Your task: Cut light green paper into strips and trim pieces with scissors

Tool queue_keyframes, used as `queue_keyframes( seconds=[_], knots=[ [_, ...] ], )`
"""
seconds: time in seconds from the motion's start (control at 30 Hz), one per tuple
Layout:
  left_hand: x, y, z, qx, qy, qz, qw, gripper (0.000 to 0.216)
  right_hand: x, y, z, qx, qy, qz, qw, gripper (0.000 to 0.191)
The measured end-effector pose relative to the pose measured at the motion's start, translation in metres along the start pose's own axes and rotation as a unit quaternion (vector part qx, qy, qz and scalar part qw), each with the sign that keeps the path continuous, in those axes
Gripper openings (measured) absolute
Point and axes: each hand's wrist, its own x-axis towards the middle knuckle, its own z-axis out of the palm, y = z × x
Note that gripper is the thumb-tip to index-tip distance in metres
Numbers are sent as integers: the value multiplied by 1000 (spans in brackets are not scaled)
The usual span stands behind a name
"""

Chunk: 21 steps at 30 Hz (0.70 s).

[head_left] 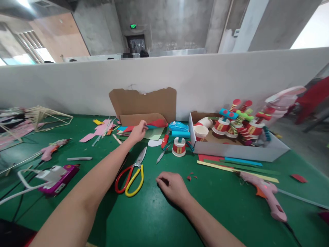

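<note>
My left hand (139,132) reaches to the far side of the table, its fingers pinched on a sheet of red paper (157,122) lifted over a stack of coloured paper. My right hand (173,187) rests on the green tabletop with its fingers curled in, and nothing shows in them. Between my forearms lie scissors (133,174) with one red and one yellow handle. Beyond my right hand stands a paper-cup figure (179,146) with a blue roll on top and coiled paper arms. Beside it are a red utility knife (165,141) and a pen-like tool (161,156).
At the right, an open box (231,151) holds several cup figures. Paper strips (244,171) and a pink glue gun (266,192) lie in front of it. On the left are another glue gun (50,151), a purple power strip (60,180) with cables, and a stick frame (48,118).
</note>
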Motion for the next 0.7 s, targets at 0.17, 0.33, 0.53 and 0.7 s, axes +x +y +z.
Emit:
queue_keyframes(
  seconds=[0.17,0.33,0.53,0.7],
  knots=[
    [-11,-15,-1,50,-34,-32,998,18,1,1,0,-5,-2,6,1000,16],
    [-16,-22,-1,89,-57,-47,993,28,1,1,-1,2,0,3,1000,17],
    [-17,-18,-6,105,-43,-56,992,30,0,0,-1,0,-1,-3,1000,17],
    [-18,-18,-8,99,-38,-49,993,44,0,0,-1,-3,-5,2,1000,17]
  ],
)
